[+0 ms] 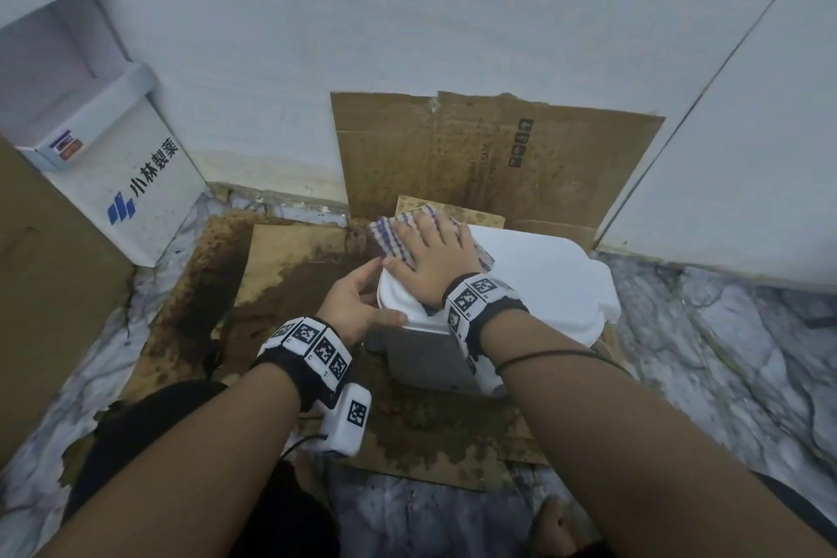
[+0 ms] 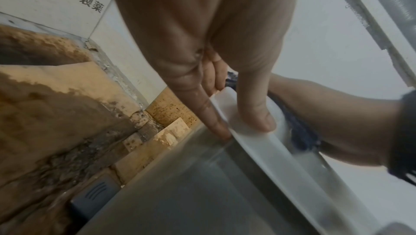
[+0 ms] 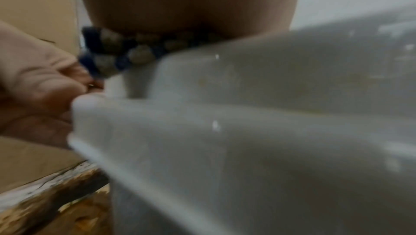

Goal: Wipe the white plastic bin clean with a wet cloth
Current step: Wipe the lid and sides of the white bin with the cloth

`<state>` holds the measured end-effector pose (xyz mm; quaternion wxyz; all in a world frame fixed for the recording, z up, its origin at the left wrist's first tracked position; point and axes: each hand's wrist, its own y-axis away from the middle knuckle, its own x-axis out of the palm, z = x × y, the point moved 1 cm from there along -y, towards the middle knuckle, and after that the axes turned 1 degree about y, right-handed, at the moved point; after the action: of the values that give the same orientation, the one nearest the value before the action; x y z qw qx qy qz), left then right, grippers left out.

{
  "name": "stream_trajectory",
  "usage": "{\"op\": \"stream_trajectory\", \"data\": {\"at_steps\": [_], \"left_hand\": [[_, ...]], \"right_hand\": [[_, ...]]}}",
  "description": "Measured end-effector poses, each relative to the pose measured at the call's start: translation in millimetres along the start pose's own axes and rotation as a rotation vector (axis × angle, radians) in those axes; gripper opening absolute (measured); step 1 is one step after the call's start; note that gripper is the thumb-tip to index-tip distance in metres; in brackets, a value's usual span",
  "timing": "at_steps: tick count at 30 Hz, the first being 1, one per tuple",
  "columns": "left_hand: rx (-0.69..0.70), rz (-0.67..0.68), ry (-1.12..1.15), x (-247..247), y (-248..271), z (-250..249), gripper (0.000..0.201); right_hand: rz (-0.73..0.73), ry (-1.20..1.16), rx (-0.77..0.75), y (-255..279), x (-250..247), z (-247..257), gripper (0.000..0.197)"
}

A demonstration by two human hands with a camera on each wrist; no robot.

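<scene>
Head view: right hand [image 1: 434,250] lies flat, fingers [image 1: 423,226] straight, pressing one checked cloth [image 1: 390,236] onto the lid's far-left corner. Left hand [image 1: 351,303] pinches the lid's near-left rim, thumb [image 2: 255,112] on top, fingers beneath. One white bin [image 1: 534,281] stands closed on stained cardboard [image 1: 294,276] on the floor, contents hidden. One white printed box [image 1: 136,177] leans far left.

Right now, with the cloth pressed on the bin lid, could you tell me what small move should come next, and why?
Probably slide the right hand and the checked cloth across the lid toward its far right side. The cloth covers only the near left corner, the flat palm is already pressing it down, and the left hand holds the lid's rim, so the bin looks steadied for a stroke.
</scene>
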<state>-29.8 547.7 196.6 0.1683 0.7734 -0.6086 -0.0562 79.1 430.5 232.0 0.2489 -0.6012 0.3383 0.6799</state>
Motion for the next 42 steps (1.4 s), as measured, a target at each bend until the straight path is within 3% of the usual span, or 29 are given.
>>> {"op": "stream_trajectory", "data": {"at_steps": [6, 12, 23, 25, 27, 29, 33, 35, 42], "left_hand": [[0.048, -0.003, 0.005, 4, 3, -1, 0.09], [0.087, 0.004, -0.023, 6, 10, 0, 0.076], [0.029, -0.026, -0.022, 11, 10, -4, 0.08], [0.032, -0.02, -0.03, 12, 10, -4, 0.076], [0.028, -0.009, -0.046, 11, 7, -2, 0.077], [0.018, -0.002, -0.048, 9, 5, -1, 0.082], [0.002, -0.013, -0.091, 4, -2, 3, 0.11], [-0.003, -0.01, -0.111, 1, -5, 5, 0.112], [0.006, -0.024, -0.139, -3, -6, 6, 0.114]], "right_hand": [[-0.032, 0.1, -0.108, 26, 11, 17, 0.066], [-0.095, 0.07, -0.138, 65, 18, -1, 0.058], [-0.171, -0.058, 0.177, 139, 30, -110, 0.061], [-0.214, -0.151, 0.23, 149, 29, -125, 0.069], [-0.281, -0.325, 0.287, 158, 30, -137, 0.063], [-0.362, -0.481, 0.336, 166, 33, -144, 0.058], [-0.527, -0.775, 0.498, 179, 46, -150, 0.065], [-0.572, -0.891, 0.534, 181, 47, -151, 0.069], [-0.622, -0.953, 0.61, 180, 47, -150, 0.053]]}}
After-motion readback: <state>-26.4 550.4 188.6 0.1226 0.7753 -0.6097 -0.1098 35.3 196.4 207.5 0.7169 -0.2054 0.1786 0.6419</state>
